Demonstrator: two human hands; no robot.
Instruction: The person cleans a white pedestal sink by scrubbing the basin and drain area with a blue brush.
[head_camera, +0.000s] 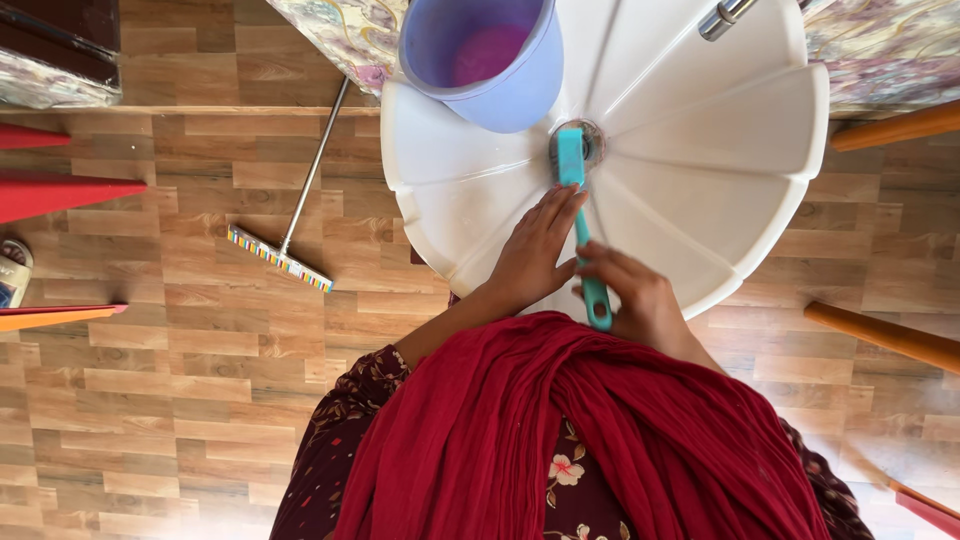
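A: While leaning over the white basin (700, 150), scrubbing at its drain (578, 140) with the teal brush (572, 165).

B: And the grip?

A: Right hand (640, 300) wrapping shut around the brush handle, near the basin's front rim. Left hand (535, 250) lying flat, fingers together and extended, pressing on the basin's inner slope just beside the handle, not clamping anything.

B: Placing the brush head?

A: Sitting right on the drain, at the centre of the basin, with the handle running back toward the front rim.

B: Anything else inside the basin?

A: Lilac bucket (485, 60) resting at the far-left part of the basin, close to the drain, looking empty. Metal tap (728, 15) poking in over the far rim.

B: Outside it?

A: Long-handled broom (290, 240) lying on the wooden floor (180, 380) to the left of the basin.

B: Judging the step?

A: Seeming to be mid-scrub, working the drain area. Probably calling next for firm back-and-forth pressure while bracing with the flat hand, then moving outward along the basin's ribbed segments, keeping clear of the bucket.
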